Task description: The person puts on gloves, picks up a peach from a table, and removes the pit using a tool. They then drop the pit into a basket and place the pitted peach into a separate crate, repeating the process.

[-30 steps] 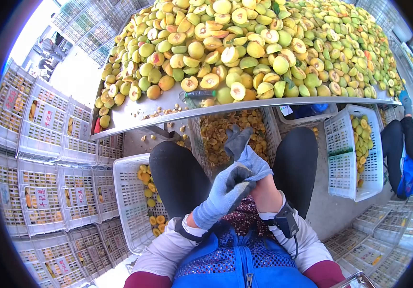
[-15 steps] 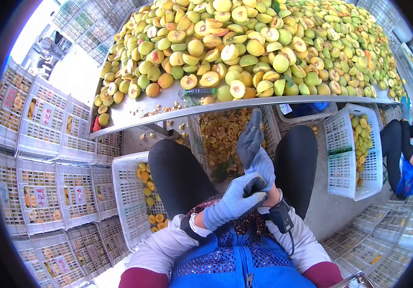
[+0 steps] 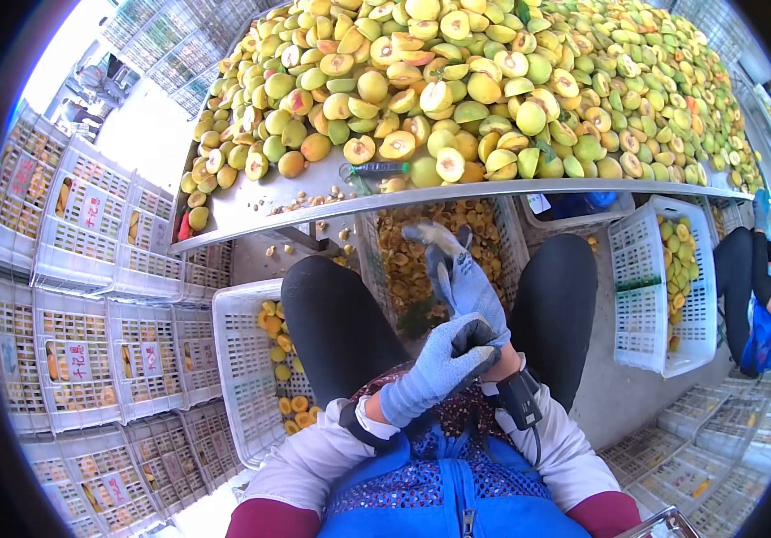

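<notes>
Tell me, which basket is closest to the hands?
The middle basket, between the legs, just past the right hand and left hand, holding orange-brown pieces. The left basket and right basket sit outside them.

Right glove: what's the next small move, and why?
Likely pull the cuff further down toward the wrist: the left hand grips the glove at its cuff on the right hand, and bare wrist shows below it.

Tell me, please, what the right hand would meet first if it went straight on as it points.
Probably the crate of halved fruit between the knees; the right hand aims its fingers at it, though depth is unclear.
</notes>
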`<move>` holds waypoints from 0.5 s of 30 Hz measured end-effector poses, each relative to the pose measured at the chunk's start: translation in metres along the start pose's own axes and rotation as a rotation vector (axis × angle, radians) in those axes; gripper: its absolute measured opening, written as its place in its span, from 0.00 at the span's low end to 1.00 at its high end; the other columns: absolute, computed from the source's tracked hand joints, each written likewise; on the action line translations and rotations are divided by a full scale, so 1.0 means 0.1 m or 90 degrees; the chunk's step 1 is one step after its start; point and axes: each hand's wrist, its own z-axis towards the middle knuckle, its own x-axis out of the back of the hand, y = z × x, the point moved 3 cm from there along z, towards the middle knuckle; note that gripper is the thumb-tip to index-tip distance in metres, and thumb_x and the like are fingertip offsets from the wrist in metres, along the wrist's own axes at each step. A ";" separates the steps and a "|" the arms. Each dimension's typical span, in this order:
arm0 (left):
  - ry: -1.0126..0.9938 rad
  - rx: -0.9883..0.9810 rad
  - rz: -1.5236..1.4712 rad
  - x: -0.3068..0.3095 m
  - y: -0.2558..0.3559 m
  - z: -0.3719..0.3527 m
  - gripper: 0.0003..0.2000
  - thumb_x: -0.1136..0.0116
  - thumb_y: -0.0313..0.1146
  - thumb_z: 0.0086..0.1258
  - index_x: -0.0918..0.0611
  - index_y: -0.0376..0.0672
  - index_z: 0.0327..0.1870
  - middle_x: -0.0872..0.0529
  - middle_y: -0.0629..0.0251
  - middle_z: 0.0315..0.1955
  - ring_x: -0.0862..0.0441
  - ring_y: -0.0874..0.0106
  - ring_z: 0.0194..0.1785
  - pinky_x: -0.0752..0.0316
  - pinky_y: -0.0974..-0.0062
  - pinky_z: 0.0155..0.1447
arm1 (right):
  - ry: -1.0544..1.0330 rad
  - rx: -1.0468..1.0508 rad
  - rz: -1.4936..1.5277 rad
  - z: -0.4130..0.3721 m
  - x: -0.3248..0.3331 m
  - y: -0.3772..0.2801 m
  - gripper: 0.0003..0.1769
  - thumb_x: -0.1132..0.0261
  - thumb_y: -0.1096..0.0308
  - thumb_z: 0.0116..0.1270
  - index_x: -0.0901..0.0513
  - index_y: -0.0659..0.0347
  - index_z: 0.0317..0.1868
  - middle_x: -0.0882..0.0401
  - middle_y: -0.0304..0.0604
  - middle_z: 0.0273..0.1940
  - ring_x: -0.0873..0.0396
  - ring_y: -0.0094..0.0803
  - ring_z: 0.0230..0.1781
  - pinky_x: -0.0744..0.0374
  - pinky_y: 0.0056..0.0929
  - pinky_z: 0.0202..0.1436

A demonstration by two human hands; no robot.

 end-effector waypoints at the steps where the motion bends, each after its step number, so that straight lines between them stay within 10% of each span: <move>1: -0.005 0.014 -0.003 0.02 -0.02 0.00 0.07 0.42 0.26 0.63 0.22 0.35 0.39 0.21 0.70 0.31 0.26 0.82 0.36 0.29 0.82 0.41 | -0.020 -0.038 -0.044 0.01 -0.04 0.05 0.23 0.44 0.74 0.66 0.30 0.61 0.62 0.31 0.49 0.61 0.30 0.42 0.60 0.31 0.30 0.62; 5: 0.006 0.027 0.011 0.04 -0.10 0.00 0.07 0.42 0.26 0.64 0.22 0.35 0.41 0.20 0.70 0.33 0.25 0.83 0.38 0.28 0.83 0.43 | -0.028 0.109 -0.421 0.15 -0.21 0.12 0.25 0.41 0.73 0.64 0.31 0.57 0.63 0.35 0.46 0.65 0.33 0.43 0.63 0.33 0.31 0.65; 15: 0.025 -0.005 0.061 0.09 -0.07 -0.04 0.06 0.42 0.25 0.63 0.21 0.36 0.39 0.20 0.71 0.30 0.24 0.83 0.35 0.27 0.83 0.41 | -0.132 0.005 0.008 0.00 -0.25 0.03 0.23 0.43 0.72 0.66 0.30 0.59 0.62 0.32 0.49 0.63 0.29 0.43 0.61 0.31 0.32 0.64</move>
